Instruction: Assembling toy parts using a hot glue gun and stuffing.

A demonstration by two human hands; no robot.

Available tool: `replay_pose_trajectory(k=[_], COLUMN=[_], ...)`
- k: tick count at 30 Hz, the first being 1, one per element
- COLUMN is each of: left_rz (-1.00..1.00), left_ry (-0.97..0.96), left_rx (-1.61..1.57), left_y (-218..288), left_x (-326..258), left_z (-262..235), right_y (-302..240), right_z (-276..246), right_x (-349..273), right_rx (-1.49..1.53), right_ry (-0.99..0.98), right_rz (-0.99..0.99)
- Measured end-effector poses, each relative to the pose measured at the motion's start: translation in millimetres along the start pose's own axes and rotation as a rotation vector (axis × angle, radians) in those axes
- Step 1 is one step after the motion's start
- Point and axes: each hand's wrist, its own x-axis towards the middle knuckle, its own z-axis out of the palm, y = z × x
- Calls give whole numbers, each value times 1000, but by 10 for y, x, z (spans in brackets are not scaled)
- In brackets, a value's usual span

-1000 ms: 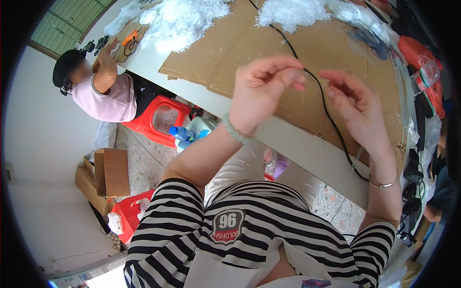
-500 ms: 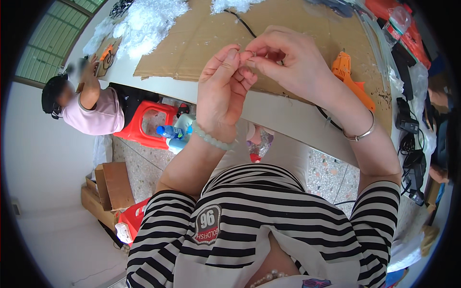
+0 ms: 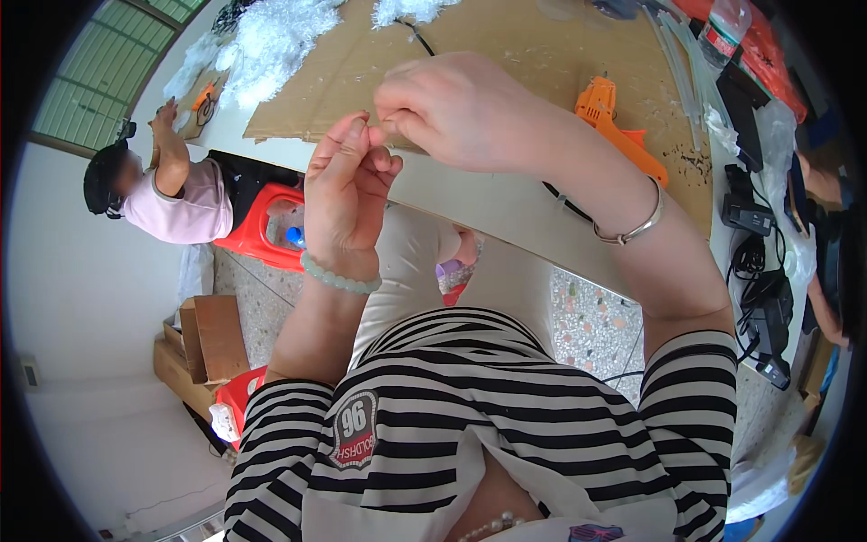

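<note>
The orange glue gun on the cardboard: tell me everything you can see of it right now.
The orange glue gun looks like moulded plastic, with a blocky body and a longer part slanting toward the lower right. It lies flat on the brown cardboard sheet covering the white table, near the sheet's right side. Neither hand touches it; the right hand is raised just left of it. Clear sticks lie close by, above right.

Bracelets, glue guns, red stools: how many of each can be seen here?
Bracelets: 2, a pale green bead bracelet and a silver bangle
Orange glue gun: 1
Red stools: 2, one by a co-worker, one lower
Total: 5
</note>
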Motion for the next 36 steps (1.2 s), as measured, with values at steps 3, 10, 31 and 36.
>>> replay_pose_trajectory(k=[3,10,31,36], left_rz=[51,502,71,-23], left_ry=[14,141,-343,-430], left_rx=[49,421,90,-46], left_y=[70,43,217,83], left_x=[-113,-281,-428,-347], left_z=[78,301,51,142], right_y=[-42,-265,-650,-634], right_z=[-48,40,-13,-232], right_x=[25,15,-10,-10], right_rx=[160,161,72,-11], right_ry=[-20,105,75,15], right_rz=[6,152,-230,-248])
